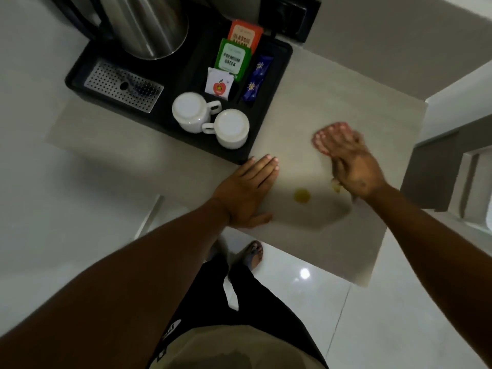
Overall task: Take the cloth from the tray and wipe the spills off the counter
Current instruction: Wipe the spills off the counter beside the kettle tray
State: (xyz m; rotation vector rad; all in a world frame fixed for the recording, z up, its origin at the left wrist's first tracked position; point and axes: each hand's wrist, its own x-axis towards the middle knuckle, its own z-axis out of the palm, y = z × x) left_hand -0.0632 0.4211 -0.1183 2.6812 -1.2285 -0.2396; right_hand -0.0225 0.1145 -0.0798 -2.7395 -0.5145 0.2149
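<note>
A pink dotted cloth (328,134) lies on the beige counter (332,102), right of the black tray (277,83). My right hand (354,166) presses down on the cloth, covering most of it, and is motion-blurred. My left hand (246,193) rests flat on the counter near the tray's front corner, fingers together, holding nothing. A round yellow spill (302,195) sits between my hands. A smaller yellowish smear (336,186) shows beside my right wrist.
The tray carries a steel kettle (149,25), a perforated metal grate (123,86), two upturned white cups (210,119), and tea and sugar sachets (234,59). The counter's front edge runs just below my left hand. Glossy floor tiles and my foot (254,253) lie beneath.
</note>
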